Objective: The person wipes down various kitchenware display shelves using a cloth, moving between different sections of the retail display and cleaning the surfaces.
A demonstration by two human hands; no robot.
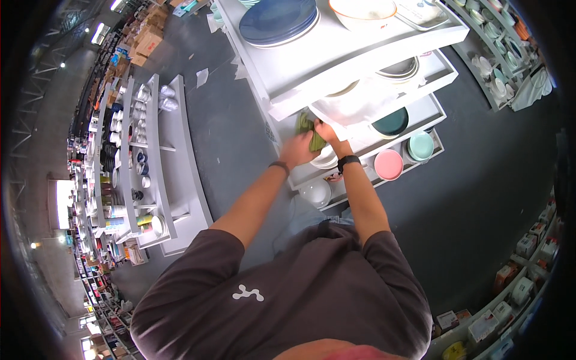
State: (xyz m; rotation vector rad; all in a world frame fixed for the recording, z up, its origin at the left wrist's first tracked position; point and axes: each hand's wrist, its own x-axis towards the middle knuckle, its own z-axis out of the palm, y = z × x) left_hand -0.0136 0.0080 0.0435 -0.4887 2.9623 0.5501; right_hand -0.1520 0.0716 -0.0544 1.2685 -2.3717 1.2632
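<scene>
A crumpled green cloth [317, 143] is bunched between my two hands at the left end of a white shelf tier. My left hand [299, 149], slightly blurred, grips it from the left. On its other side, my right hand [326, 132] has its fingers closed on the cloth. Just below my hands lies a stack of white plates [325, 160], partly covered by them. A white sheet [355, 110] hangs beside my right hand and hides part of the tier. Farther right on that tier is a dark green plate [390, 122].
The top shelf [310, 67] juts out above my hands, carrying blue plates [278, 19] and a white bowl [362, 13]. Lower down are a pink bowl [389, 165], a mint bowl [420, 146] and a glossy white bowl [316, 193]. Another shelf rack [191, 180] stands left across the grey floor.
</scene>
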